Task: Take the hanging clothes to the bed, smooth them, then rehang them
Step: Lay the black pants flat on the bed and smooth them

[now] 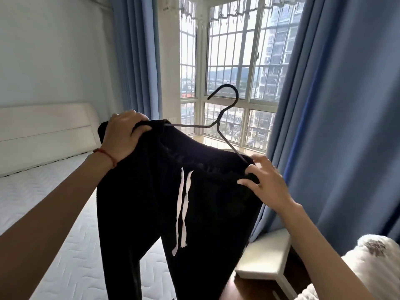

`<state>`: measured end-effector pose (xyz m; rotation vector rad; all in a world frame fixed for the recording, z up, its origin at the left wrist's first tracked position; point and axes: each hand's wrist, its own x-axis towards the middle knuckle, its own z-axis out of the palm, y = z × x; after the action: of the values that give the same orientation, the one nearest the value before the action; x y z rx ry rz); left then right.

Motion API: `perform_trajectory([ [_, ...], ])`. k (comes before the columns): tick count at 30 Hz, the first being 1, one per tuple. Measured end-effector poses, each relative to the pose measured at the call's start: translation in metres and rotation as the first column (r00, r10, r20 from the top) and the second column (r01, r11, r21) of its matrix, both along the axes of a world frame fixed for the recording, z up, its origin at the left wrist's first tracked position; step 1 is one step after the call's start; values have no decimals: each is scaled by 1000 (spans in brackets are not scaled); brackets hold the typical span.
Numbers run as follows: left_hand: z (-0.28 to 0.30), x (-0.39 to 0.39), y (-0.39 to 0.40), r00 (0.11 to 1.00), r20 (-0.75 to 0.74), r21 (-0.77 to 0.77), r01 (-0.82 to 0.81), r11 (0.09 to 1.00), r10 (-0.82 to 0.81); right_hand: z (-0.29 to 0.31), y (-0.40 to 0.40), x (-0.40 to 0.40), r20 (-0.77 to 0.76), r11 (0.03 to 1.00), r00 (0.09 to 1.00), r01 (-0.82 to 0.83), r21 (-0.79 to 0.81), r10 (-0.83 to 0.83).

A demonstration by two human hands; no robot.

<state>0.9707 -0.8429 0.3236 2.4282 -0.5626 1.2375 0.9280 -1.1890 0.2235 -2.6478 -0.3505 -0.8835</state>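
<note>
Black sweatpants (151,202) with a white drawstring (181,204) hang in the air in front of me, their waistband stretched over a dark wire hanger (225,118). My left hand (123,133) grips the waistband's left end over the hanger's arm. My right hand (264,180) pinches the waistband's right end where the hanger wire goes into the fabric. The hanger's hook points up, tilted to the left. The legs drop out of view at the bottom. The bed (43,202), a bare white quilted mattress, lies to the left and below.
A white padded headboard (43,128) stands at the left wall. Blue curtains (337,105) flank a barred bay window (233,61). A white stool or small table (266,258) stands at the lower right, with a white fluffy fabric (372,263) in the corner.
</note>
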Motion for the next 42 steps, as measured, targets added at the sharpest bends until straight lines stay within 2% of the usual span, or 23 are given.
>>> perform_trajectory([
  [4,5,0,15,997,-60,-9,39,999,-39,10,-19,-1,147,979,988,-75,190,47],
  [7,4,-3,20,978,-146,-105,136,985,-151,26,-29,3,144,954,990,-36,298,-8],
  [11,-1,-5,10,954,-237,-257,119,959,-182,36,-24,8,-6,938,997,72,339,-75],
  [14,-7,-5,-4,963,-224,-321,74,944,-151,35,-22,8,-40,926,999,39,376,-26],
  [17,-14,-7,-17,970,-213,-371,29,928,-115,31,-23,9,-86,948,994,97,302,-74],
  [19,-21,-10,-25,972,-203,-395,28,918,-117,31,-30,13,-40,952,992,123,281,-117],
  [25,-44,-4,-29,960,-267,-406,-34,913,-82,37,-39,36,97,922,995,-16,386,-24],
  [33,-110,65,-10,932,-361,-322,-138,937,13,17,-23,140,42,958,996,-88,274,79],
  [42,-158,198,18,886,-461,-376,-251,892,55,-23,10,306,-123,961,980,-120,248,154],
])
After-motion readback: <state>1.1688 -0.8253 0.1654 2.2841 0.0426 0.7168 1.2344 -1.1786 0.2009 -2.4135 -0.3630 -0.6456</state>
